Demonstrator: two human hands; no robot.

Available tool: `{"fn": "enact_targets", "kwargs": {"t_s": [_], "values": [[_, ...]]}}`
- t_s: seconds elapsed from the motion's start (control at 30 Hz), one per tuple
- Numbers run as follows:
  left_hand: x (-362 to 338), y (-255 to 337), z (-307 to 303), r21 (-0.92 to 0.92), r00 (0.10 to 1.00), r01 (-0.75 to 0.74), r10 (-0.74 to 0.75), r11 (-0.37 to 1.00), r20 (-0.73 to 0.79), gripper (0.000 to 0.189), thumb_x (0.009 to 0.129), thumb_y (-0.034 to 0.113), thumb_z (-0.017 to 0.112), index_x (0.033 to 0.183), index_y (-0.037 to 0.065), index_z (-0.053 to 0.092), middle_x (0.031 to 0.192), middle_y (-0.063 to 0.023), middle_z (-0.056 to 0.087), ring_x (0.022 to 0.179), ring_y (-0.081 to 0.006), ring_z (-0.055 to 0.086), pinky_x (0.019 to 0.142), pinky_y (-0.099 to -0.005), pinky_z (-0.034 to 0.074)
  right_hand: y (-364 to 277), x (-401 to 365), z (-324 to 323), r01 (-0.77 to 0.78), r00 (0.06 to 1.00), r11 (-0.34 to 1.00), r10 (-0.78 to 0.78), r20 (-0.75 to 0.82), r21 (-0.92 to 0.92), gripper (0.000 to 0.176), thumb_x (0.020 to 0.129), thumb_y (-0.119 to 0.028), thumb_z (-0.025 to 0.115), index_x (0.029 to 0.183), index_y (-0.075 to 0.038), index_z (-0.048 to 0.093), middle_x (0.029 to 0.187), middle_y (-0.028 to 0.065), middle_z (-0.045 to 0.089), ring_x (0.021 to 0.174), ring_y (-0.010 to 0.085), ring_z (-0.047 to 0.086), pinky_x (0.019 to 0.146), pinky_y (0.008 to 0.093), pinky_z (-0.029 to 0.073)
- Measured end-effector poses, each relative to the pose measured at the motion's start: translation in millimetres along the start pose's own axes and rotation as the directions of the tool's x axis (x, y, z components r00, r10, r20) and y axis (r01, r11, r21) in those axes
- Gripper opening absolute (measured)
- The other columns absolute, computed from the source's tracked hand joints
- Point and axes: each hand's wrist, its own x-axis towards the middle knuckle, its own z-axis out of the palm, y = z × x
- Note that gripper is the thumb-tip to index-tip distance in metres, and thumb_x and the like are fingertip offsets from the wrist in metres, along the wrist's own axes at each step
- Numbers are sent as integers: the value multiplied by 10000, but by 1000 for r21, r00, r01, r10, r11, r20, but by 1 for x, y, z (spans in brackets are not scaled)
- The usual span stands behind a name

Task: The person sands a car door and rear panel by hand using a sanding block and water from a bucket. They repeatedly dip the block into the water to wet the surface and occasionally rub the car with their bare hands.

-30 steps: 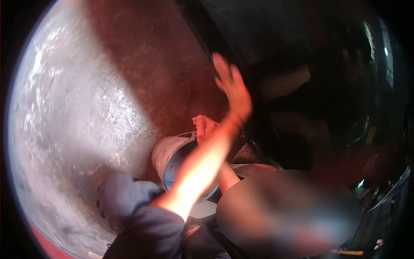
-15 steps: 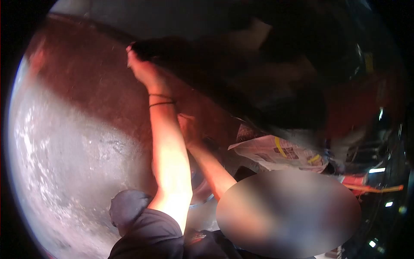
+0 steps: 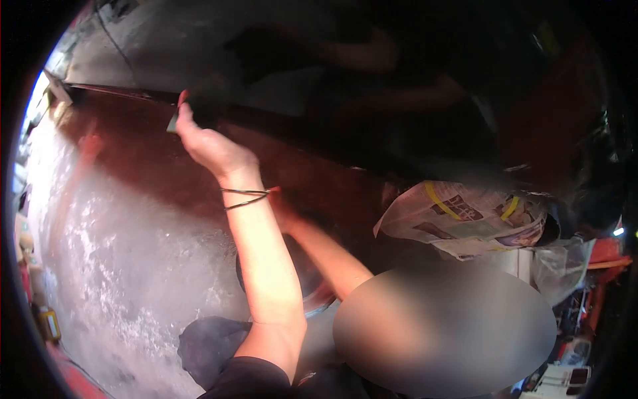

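Observation:
My left hand, with two thin dark bands round its wrist, reaches up to the lower edge of a glossy dark panel. Its fingers bend round a small flat thing with a pale green edge, whose kind I cannot make out. Shadow hides the fingertips. Farther back, my right hand is low under the panel, partly covered by my left forearm and blurred. What its fingers do is not visible. The panel mirrors the arms faintly.
Newspaper fixed with yellow tape covers something at the right. A wet grey floor spreads at the left, partly in reddish shadow. My bent knee is at the bottom. Clear plastic hangs at the right; a blurred oval hides the lower right.
The view has shifted, showing more surroundings at both sides. My left hand appears lower and slightly left, still at the panel's edge, its elbow more bent. My right hand stays behind the left forearm.

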Motion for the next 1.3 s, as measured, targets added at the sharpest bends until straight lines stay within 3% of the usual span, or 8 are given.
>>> {"fn": "enact_targets", "kwargs": {"t_s": [0.17, 0.33, 0.4, 0.53, 0.83, 0.9, 1.03, 1.3], "values": [[-53, 48, 42, 299, 860, -301, 122, 906, 496, 286, 1103, 247, 652, 1207, 9, 773, 1142, -35, 754, 1081, -155, 664, 1004, -327, 516, -49, -50, -90, 90, 920, 964, 16, 392, -249, 575, 961, -255, 742, 1510, -129, 630, 1629, 125, 506, 1526, 390, 453, 1263, 542, 402], [-131, 69, 88, 582, 470, -533, -357, 614, 807, 279, 1047, 268, 741, 1163, 14, 745, 965, -95, 769, 911, -147, 697, 851, -351, 574, -62, -97, -182, -3, 842, 970, 133, 523, -243, 333, 995, -280, 672, 1253, -118, 805, 1213, 173, 797, 1161, 368, 756, 1034, 495, 600], [-154, 70, 98, 486, 207, -783, -575, 388, 792, 295, 1016, 302, 733, 1185, 60, 741, 1007, -241, 768, 944, -437, 754, 836, -486, 593, -33, -114, -177, 99, 878, 953, 52, 475, -287, 316, 993, -269, 668, 1227, -114, 814, 1206, 160, 804, 1170, 361, 755, 1035, 495, 598], [-186, 67, 80, 273, -5, -943, -832, 188, 555, 313, 1065, 328, 653, 1229, 68, 714, 1028, -265, 758, 965, -496, 722, 837, -563, 582, -16, -124, -182, 122, 852, 938, 69, 519, -325, 294, 973, -242, 680, 1200, -130, 830, 1191, 146, 811, 1165, 354, 759, 1031, 488, 600], [-196, 52, -92, 345, 338, -881, -941, -323, -17, 383, 1107, 282, 574, 1415, 61, 630, 1164, -274, 768, 1095, -476, 733, 937, -556, 573, -12, -133, -181, 393, 837, 737, -38, 547, -550, 300, 957, -341, 743, 1201, -196, 842, 1270, 78, 800, 1230, 301, 741, 1057, 493, 577], [-194, 38, -97, 423, 170, -894, -985, -147, 18, 373, 1104, 255, 567, 1406, 43, 623, 1155, -290, 762, 1094, -494, 724, 936, -558, 570, -16, -138, -188, 405, 723, 792, 28, 691, -456, 337, 956, -387, 753, 1230, -211, 840, 1280, 68, 794, 1253, 299, 732, 1058, 506, 572], [-222, 26, -48, 514, 273, -843, -950, -160, 152, 381, 1076, 196, 574, 1385, -20, 627, 1200, -317, 736, 1108, -471, 717, 968, -524, 567, 0, -140, -179, 194, 599, 936, 125, 791, -294, 387, 959, -473, 763, 1257, -241, 843, 1257, 67, 794, 1289, 328, 697, 1091, 533, 529], [-128, 89, 62, 534, 527, -846, -160, -1, 835, 767, 1106, 204, 593, 1777, 151, 223, 1049, -262, 742, 886, -348, 747, 862, -441, 601, 4, -162, -163, 488, 872, 742, -389, 298, -460, 381, 1000, -497, 726, 943, -140, 847, 1036, 52, 806, 1115, 298, 661, 1043, 515, 456]]}}
